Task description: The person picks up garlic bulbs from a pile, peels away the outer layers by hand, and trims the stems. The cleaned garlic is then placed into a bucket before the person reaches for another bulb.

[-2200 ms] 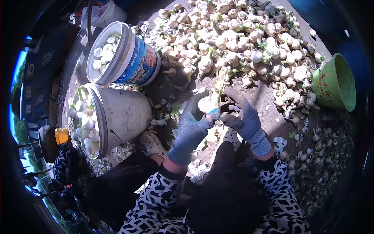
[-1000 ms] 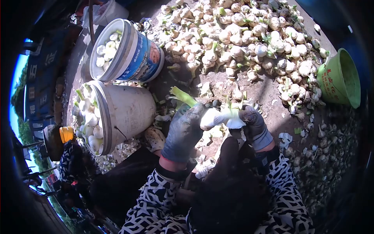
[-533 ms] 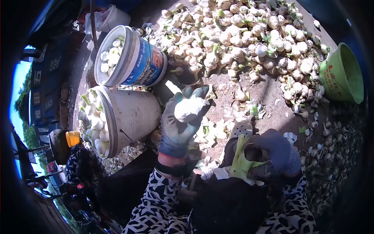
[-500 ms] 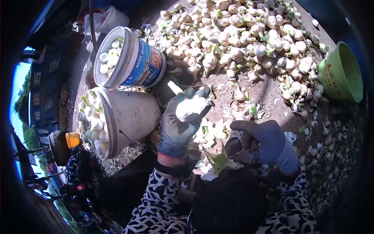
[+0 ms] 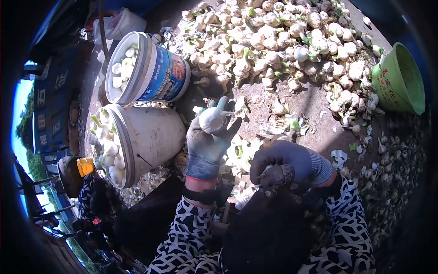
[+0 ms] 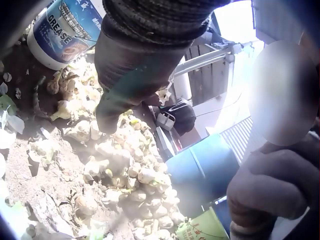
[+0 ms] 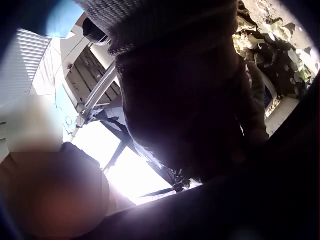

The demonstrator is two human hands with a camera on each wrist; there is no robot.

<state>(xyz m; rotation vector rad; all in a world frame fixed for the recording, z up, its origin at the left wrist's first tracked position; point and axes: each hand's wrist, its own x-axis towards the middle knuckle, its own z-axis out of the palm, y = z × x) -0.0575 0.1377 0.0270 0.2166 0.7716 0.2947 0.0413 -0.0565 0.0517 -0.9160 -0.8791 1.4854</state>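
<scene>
In the head view, a white garlic bulb point(image 5: 212, 120) rests in the upturned gloved left hand point(image 5: 204, 148), whose fingers bend around it. The gloved right hand point(image 5: 292, 162) is lower and to the right, apart from the bulb, its fingers curled in. Small pale scraps show by its fingertips; whether it pinches any is unclear. The left wrist view has the left hand point(image 6: 137, 70) at the top, hiding its bulb, and the right hand point(image 6: 275, 187) at the lower right. Dark and shadowed, the right hand point(image 7: 185, 105) fills the middle of the right wrist view.
A large heap of untrimmed bulbs point(image 5: 269, 43) lies beyond the hands. At the left stand a blue-labelled bucket point(image 5: 162, 75) and a white bucket point(image 5: 153, 132), both holding white bulbs. A green bucket point(image 5: 385, 86) stands at the right. Peelings point(image 5: 239, 157) litter the ground between the hands.
The green stalk piece that was at the right hand has dropped out of sight. The right hand has moved left and curled its fingers further. The left hand still holds its bulb, turned slightly.
</scene>
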